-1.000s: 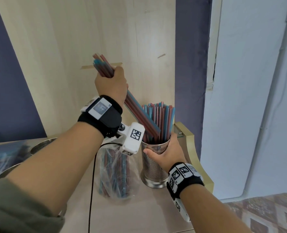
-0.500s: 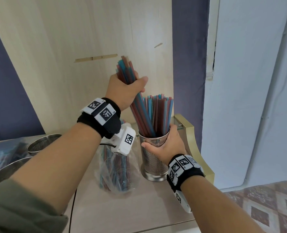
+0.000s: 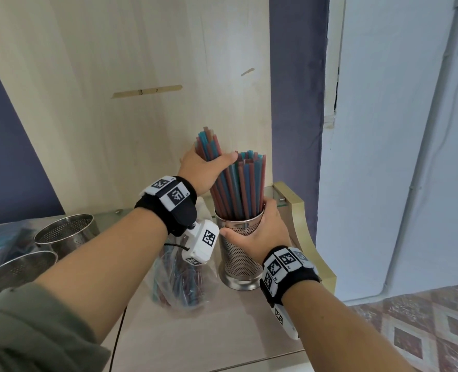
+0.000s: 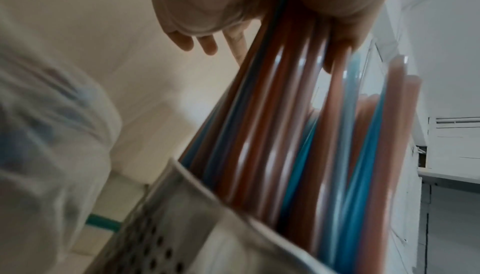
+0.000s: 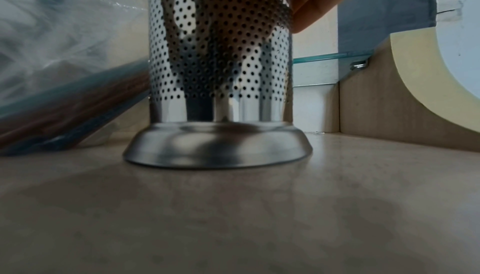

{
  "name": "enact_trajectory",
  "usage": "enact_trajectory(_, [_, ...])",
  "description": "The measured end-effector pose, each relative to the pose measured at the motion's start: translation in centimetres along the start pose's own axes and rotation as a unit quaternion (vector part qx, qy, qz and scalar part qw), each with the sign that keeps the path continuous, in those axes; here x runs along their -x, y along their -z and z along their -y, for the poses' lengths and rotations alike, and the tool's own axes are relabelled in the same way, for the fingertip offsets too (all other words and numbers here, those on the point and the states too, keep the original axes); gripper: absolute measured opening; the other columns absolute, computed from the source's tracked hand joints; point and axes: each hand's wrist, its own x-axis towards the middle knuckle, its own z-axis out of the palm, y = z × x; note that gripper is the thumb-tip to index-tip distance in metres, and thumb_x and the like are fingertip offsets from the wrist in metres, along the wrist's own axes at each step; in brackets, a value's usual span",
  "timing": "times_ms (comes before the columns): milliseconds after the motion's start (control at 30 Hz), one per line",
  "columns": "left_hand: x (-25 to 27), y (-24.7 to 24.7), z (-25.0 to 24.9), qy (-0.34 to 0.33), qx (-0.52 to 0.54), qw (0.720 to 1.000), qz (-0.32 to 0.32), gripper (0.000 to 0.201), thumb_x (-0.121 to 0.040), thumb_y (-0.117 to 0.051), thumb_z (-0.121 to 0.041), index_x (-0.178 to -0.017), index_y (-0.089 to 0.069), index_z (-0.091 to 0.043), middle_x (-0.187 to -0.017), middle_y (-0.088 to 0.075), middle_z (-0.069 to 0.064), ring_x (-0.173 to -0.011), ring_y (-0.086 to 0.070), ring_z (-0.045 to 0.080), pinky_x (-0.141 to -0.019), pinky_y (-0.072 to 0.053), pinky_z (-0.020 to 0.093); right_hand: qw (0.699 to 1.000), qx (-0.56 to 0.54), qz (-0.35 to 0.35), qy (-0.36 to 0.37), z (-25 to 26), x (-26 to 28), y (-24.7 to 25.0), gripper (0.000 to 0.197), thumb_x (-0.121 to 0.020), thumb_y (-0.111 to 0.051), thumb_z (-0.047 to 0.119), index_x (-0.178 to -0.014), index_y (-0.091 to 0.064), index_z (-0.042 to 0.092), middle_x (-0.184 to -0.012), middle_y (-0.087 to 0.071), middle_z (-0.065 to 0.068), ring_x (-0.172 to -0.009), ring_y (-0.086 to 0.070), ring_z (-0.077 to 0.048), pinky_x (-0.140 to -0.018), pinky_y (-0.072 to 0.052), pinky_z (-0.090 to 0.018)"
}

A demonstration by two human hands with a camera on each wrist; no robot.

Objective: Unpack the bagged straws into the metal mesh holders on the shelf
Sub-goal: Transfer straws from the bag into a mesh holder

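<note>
Pale wood shelf [image 3: 184, 334]: right hand [image 3: 260, 232] gripped mesh holder [image 3: 235, 261] rim; left hand [image 3: 203, 170] clasped straw bundle [image 3: 209, 149], lower ends inside holder. Best: loosen slowly, holder steadied.

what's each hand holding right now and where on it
The left hand grips a bundle of straws near its upper end, lower ends already in the mesh holder. The right hand grips that holder around its upper wall, just below the rim.
</note>
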Motion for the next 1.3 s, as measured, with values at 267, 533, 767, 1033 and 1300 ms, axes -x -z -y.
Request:
enact_trajectory(267, [-0.7, -0.5, 1.2, 0.002, 0.011, 1.000, -0.006, 0.039, -0.074, -0.074, -0.060, -0.089, -0.069, -0.023, -0.093, -0.072, -0.002, -0.097, -0.068, 0.020, -0.089, -0.053, 0.036, 1.000, 0.006, 0.004, 0.001, -0.2, -0.1, -0.1, 0.102, -0.055, -0.083, 0.065, -0.133, -0.032, 0.024, -0.127, -0.052, 0.007, -0.111, -0.055, -0.012, -0.089, -0.047, -0.023])
enact_trajectory(533, [0.0, 0.2, 0.8, -0.312, -0.222, 0.923, -0.045, 0.058, -0.096, -0.055, -0.022, -0.148, -0.033, -0.010, -0.152, -0.037, 0.008, -0.140, -0.031, 0.017, -0.117, -0.022, 0.027, 1.000, -0.010, 0.001, 0.008, -0.4, -0.2, -0.3, 0.102, -0.050, -0.081, 0.068, -0.130, -0.035, 0.024, -0.123, -0.055, 0.007, -0.110, -0.057, -0.011, -0.091, -0.051, -0.027])
enact_trajectory(767, [1.7, -0.3, 2.3, -0.283, -0.101, 0.953, -0.047, 0.067, -0.096, -0.033, -0.050, -0.149, -0.031, -0.010, -0.153, -0.037, 0.005, -0.139, -0.033, 0.007, -0.115, -0.026, 0.022, 1.000, -0.013, 0.000, 0.008, -0.6, -0.3, -0.4, 0.104, -0.047, -0.076, 0.074, -0.129, -0.035, 0.027, -0.122, -0.056, 0.009, -0.108, -0.058, -0.009, -0.091, -0.052, -0.029])
enact_trajectory(1033, [3.5, -2.5, 3.8, -0.229, -0.274, 0.934, 0.031, 0.114, -0.077, -0.050, -0.073, -0.155, 0.009, -0.015, -0.163, 0.009, 0.006, -0.150, 0.007, 0.024, -0.121, -0.009, 0.052, 1.000, -0.006, -0.016, 0.004, -0.3, -0.1, -0.3, 0.098, -0.055, -0.084, 0.058, -0.132, -0.038, 0.019, -0.124, -0.053, 0.006, -0.110, -0.057, -0.012, -0.085, -0.046, -0.022])
enact_trajectory(1300, [3.6, -5.4, 2.6, -0.146, -0.378, 0.914, -0.009, 0.105, -0.083, -0.042, -0.073, -0.153, 0.017, -0.021, -0.161, 0.021, 0.006, -0.148, 0.018, 0.029, -0.118, 0.000, 0.060, 1.000, -0.015, -0.009, 0.010, -0.2, -0.3, -0.2, 0.103, -0.058, -0.086, 0.046, -0.140, -0.033, 0.016, -0.131, -0.053, 0.001, -0.116, -0.055, -0.014, -0.091, -0.047, -0.026])
